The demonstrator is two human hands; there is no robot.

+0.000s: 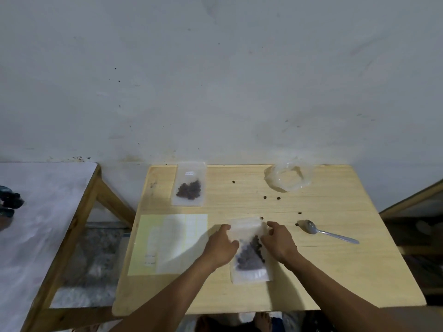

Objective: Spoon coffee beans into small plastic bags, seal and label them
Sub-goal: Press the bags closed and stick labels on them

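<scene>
Near the wooden table's front edge, the left hand and right hand pinch the flat-lying bean-filled bag by its top corners, likely to press its seal; the spoon rests just right, a finished labelled bag set aside behind.

Dim, flat light; soft overall blur, wide-angle bending toward the edges.

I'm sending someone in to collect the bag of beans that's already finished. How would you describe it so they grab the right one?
On the light wooden table, look to the far left corner by the wall. A small clear bag of beans lies there flat, apart from both hands. Unlike the bag near the front edge that the left hand and right hand hold, it carries a small white label.
</scene>
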